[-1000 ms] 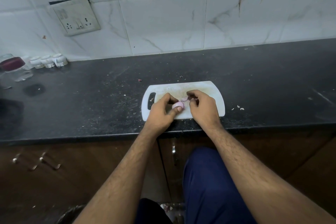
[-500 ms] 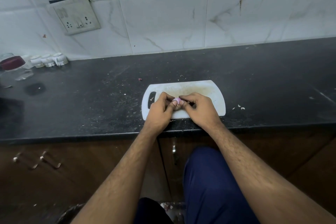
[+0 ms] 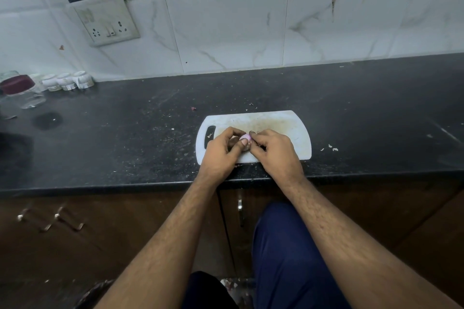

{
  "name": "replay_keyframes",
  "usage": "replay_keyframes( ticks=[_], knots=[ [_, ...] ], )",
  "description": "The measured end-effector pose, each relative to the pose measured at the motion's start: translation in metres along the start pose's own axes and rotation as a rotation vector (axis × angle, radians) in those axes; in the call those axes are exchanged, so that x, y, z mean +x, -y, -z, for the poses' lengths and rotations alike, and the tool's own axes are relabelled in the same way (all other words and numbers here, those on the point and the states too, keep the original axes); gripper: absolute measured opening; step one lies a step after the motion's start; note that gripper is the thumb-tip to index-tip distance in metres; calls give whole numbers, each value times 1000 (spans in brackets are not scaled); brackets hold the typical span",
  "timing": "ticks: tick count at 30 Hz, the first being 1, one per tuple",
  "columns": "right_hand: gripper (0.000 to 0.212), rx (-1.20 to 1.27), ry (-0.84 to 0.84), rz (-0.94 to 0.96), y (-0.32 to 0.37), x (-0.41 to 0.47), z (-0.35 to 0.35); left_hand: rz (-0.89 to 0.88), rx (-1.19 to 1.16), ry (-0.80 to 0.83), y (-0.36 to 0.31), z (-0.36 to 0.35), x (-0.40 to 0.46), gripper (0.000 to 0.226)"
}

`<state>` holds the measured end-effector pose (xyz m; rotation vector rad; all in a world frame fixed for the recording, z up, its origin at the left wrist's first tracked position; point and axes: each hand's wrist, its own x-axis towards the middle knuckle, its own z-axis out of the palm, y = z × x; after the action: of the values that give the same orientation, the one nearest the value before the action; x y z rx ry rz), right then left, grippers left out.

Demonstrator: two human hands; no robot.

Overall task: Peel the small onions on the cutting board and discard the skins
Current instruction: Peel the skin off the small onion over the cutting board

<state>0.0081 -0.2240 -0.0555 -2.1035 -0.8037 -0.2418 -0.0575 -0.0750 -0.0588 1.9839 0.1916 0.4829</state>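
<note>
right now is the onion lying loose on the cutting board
No, the onion is pinched between the left hand and right hand over the cutting board.

One onion (image 3: 245,137), two hands (image 3: 247,152), one board (image 3: 276,124)

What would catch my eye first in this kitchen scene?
Two hands meet over a white board at the counter's near edge: the left hand holds a small pink onion and the right hand pinches at its side. Behind, a switch plate hangs crooked on the marble-tiled wall.
</note>
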Motion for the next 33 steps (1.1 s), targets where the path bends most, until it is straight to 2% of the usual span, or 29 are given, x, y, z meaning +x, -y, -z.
replay_keyframes(
  ticks=[4,12,21,24,27,29,33],
  knots=[
    [27,36,-48,-24,1,-1,2,-1,-48,-2,0,0,-2,18],
    [18,-59,-63,-85,4,0,1,19,-204,28,-1,2,-2,17],
    [8,108,-205,-209,-7,7,4,-1,-129,31,2,-1,0,21],
    [22,54,-179,-219,-10,9,2,-1,-92,26,1,-1,1,20],
    [36,9,-84,-157,-7,9,0,-27,-6,-4,1,0,1,21],
    [32,37,-16,-118,-4,9,1,-44,66,-25,2,2,2,20],
    [18,95,17,-77,-8,10,1,-41,23,1,6,3,3,21]
  ],
)
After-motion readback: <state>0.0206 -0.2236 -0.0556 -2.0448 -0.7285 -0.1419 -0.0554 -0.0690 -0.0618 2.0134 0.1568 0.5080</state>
